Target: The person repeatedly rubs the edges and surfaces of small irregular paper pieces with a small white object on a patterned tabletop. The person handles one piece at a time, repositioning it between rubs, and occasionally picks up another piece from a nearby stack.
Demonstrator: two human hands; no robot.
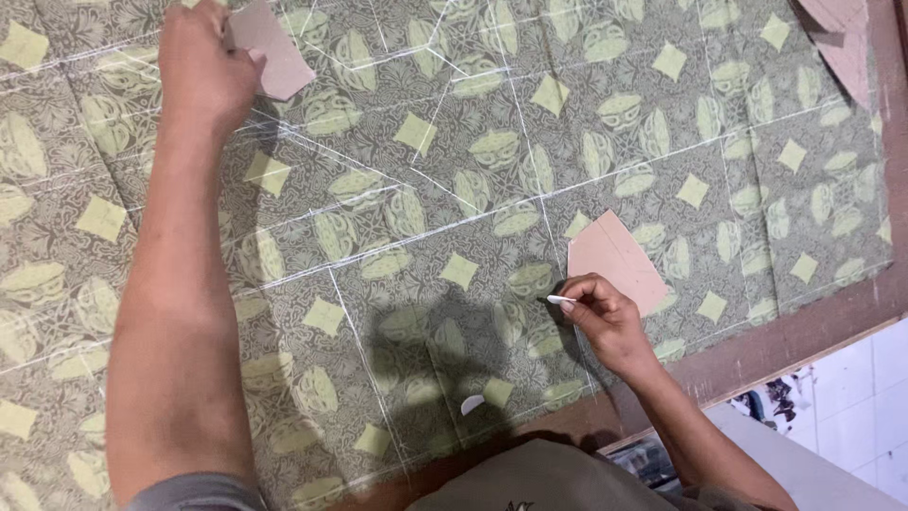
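A green patterned fabric (454,170) with white chalk lines lies spread over a brown table (813,331). My left hand (203,71) reaches far out to the upper left and holds a pinkish cardboard pattern piece (274,47) against the cloth. My right hand (601,317) is near the front edge and pinches a thin white piece of tailor's chalk (560,299), its tip on the fabric. A second pinkish cardboard pattern piece (617,260) lies flat just above and right of that hand, touching the fingers.
More pinkish cardboard pieces (842,38) lie at the top right corner. A small white chalk piece (471,404) rests on the fabric near the front edge. Beyond the table's right edge is a white tiled floor (870,397).
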